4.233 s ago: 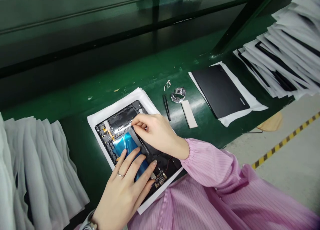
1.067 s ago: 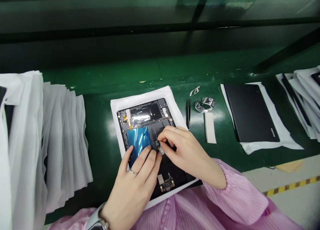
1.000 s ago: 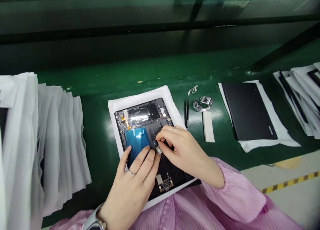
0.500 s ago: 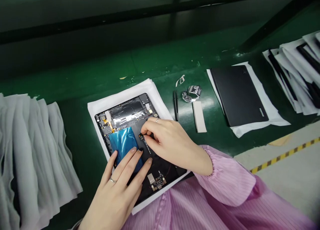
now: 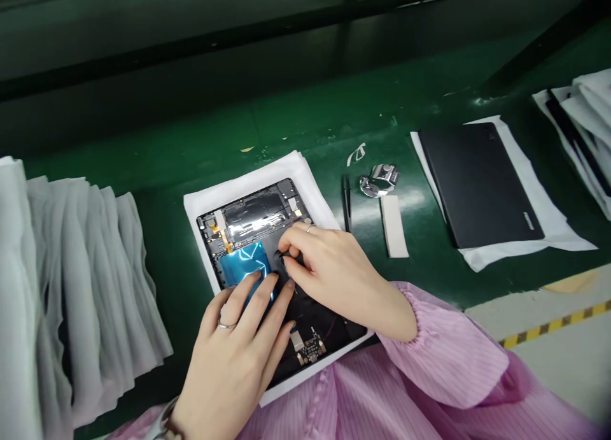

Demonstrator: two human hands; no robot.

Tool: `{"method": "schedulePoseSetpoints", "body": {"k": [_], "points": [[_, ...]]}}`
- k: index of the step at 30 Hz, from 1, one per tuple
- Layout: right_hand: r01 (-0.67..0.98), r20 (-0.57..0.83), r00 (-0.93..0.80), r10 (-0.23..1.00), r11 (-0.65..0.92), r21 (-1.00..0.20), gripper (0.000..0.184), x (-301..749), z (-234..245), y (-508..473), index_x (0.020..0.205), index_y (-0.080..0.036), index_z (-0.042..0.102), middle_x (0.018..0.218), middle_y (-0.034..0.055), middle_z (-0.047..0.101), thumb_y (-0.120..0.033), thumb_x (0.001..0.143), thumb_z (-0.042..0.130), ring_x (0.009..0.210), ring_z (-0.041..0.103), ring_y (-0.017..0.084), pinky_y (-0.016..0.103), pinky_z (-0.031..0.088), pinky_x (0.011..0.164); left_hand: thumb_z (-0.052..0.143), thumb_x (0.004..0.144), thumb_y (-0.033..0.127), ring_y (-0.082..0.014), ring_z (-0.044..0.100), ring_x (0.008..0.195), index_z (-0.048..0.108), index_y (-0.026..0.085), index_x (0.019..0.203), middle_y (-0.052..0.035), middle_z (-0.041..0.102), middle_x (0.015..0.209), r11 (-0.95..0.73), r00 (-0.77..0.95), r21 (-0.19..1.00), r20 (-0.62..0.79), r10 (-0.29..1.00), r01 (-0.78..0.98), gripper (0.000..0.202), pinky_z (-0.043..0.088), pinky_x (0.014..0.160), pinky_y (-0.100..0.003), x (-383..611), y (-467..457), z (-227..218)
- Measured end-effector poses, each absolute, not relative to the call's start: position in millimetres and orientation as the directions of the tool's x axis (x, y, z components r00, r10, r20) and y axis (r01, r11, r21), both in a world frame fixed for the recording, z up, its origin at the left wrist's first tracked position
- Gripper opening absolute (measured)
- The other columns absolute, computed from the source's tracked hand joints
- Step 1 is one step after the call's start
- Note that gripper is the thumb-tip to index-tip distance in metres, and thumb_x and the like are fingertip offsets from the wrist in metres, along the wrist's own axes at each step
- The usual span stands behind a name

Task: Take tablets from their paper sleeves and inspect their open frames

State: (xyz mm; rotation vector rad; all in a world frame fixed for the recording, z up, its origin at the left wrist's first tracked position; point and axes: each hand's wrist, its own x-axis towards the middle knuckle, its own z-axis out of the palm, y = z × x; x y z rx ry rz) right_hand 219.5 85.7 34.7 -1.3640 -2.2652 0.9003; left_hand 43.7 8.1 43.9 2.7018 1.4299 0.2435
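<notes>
An opened tablet [image 5: 305,300] lies on white foam sheets [image 5: 243,176], its circuit parts showing. A shiny blue film-covered block [image 5: 245,262] sits in its left middle. My left hand [image 5: 238,344] rests over the block's lower part with its fingers stretched out and slightly bent, gripping nothing. At the tablet's centre my right hand [image 5: 329,268] is closed in a pinch on the end of a black flex cable [image 5: 280,255]; most of the cable is hidden behind the fingers. A small circuit board [image 5: 310,347] shows near the tablet's lower edge.
Right of the tablet lie black tweezers [image 5: 346,201], a crumpled silver piece [image 5: 379,180], a pale strip [image 5: 394,227] and a white scrap [image 5: 357,153]. Farther right, a closed black tablet [image 5: 480,185] rests on white foam. White foam sleeves [image 5: 95,287] stand at the left, others [image 5: 582,134] at the far right.
My left hand has shifted up over the blue block, its fingers more bent. My right hand keeps its pinch, and the cable end now points left. The whole view has shifted slightly.
</notes>
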Motion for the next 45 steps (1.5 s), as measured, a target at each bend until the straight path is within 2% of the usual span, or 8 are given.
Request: {"method": "schedulePoseSetpoints", "body": {"k": [6, 19, 22, 25, 29, 33, 36, 45], "points": [[0.682, -0.059, -0.416, 0.908, 0.268, -0.681, 0.020, 217.9, 30.1, 84.0, 0.097, -0.021, 0.050, 0.073, -0.0058, 0.063, -0.005, 0.085, 0.054, 0.058, 0.059, 0.011, 0.024, 0.035, 0.056, 0.042, 0.100, 0.033, -0.0305, 0.056, 0.111, 0.068, 0.014, 0.120, -0.0097, 0.071, 0.118, -0.490, 0.481, 0.149, 0.095, 0.872, 0.859, 0.038, 0.038, 0.086, -0.042, 49.7, 10.9, 42.5], [0.774, -0.103, -0.332, 0.938, 0.209, -0.597, 0.015, 207.9, 31.5, 88.1, 0.089, -0.023, 0.049, 0.061, -0.0082, 0.060, -0.011, 0.084, 0.057, 0.049, 0.058, 0.013, 0.024, 0.029, 0.050, 0.039, 0.100, 0.041, -0.0303, 0.059, 0.111, 0.066, 0.015, 0.125, -0.0136, 0.069, 0.121, -0.392, 0.373, 0.178, 0.133, 0.918, 0.903, 0.045, 0.038, 0.091, -0.044, 52.0, 10.6, 36.1], [0.799, -0.102, -0.318, 0.943, 0.208, -0.565, 0.012, 205.4, 31.2, 89.5, 0.088, -0.023, 0.049, 0.062, -0.0070, 0.062, -0.013, 0.086, 0.056, 0.053, 0.061, 0.015, 0.024, 0.029, 0.051, 0.045, 0.099, 0.041, -0.0301, 0.055, 0.121, 0.063, 0.018, 0.130, -0.0131, 0.066, 0.127, -0.363, 0.341, 0.232, 0.131, 0.931, 0.902, 0.044, 0.035, 0.101, -0.044, 52.2, 6.7, 31.0], [0.833, -0.108, -0.293, 0.950, 0.198, -0.516, 0.010, 202.3, 32.2, 91.2, 0.087, -0.023, 0.050, 0.064, -0.0056, 0.065, -0.014, 0.088, 0.055, 0.055, 0.063, 0.017, 0.025, 0.028, 0.051, 0.050, 0.096, 0.042, -0.0327, 0.042, 0.137, 0.059, 0.022, 0.135, -0.0141, 0.059, 0.139, -0.342, 0.316, 0.270, 0.136, 0.939, 0.900, 0.045, 0.022, 0.115, -0.052, 49.8, 2.0, 25.5], [0.869, -0.124, -0.267, 0.956, 0.183, -0.460, 0.010, 197.5, 34.3, 93.2, 0.085, -0.023, 0.050, 0.062, -0.0046, 0.064, -0.014, 0.091, 0.052, 0.052, 0.061, 0.016, 0.025, 0.024, 0.050, 0.048, 0.097, 0.037, -0.0378, 0.027, 0.146, 0.057, 0.026, 0.137, -0.0175, 0.049, 0.147, -0.345, 0.321, 0.236, 0.135, 0.937, 0.908, 0.042, 0.018, 0.114, -0.066, 45.4, -4.1, 20.3], [0.882, -0.112, -0.249, 0.962, 0.178, -0.435, 0.008, 194.8, 34.6, 94.9, 0.086, -0.022, 0.051, 0.057, -0.0050, 0.060, -0.017, 0.093, 0.051, 0.049, 0.058, 0.016, 0.025, 0.022, 0.049, 0.049, 0.097, 0.031, -0.0347, 0.020, 0.149, 0.056, 0.023, 0.137, -0.0178, 0.049, 0.147, -0.386, 0.353, 0.244, 0.168, 0.920, 0.890, 0.041, 0.018, 0.116, -0.064, 44.3, -6.9, 18.3], [0.879, -0.113, -0.261, 0.959, 0.188, -0.437, 0.009, 196.1, 35.0, 94.8, 0.085, -0.022, 0.051, 0.054, -0.0063, 0.057, -0.017, 0.092, 0.052, 0.048, 0.057, 0.016, 0.025, 0.022, 0.049, 0.049, 0.097, 0.028, -0.0334, 0.019, 0.150, 0.057, 0.021, 0.136, -0.0175, 0.050, 0.147, -0.395, 0.361, 0.262, 0.171, 0.917, 0.880, 0.040, 0.021, 0.117, -0.063, 44.6, -6.2, 18.2], [0.825, -0.171, -0.426, 0.888, 0.304, -0.477, 0.017, 218.6, 45.4, 65.6, 0.080, -0.021, 0.048, 0.056, -0.0066, 0.054, -0.011, 0.092, 0.054, 0.046, 0.050, 0.013, 0.025, 0.025, 0.050, 0.051, 0.093, 0.015, -0.0380, 0.021, 0.148, 0.050, 0.022, 0.139, -0.0200, 0.040, 0.150, -0.393, 0.374, 0.318, 0.121, 0.920, 0.863, 0.047, 0.032, 0.108, -0.071, 39.4, -6.0, 17.1]]}}
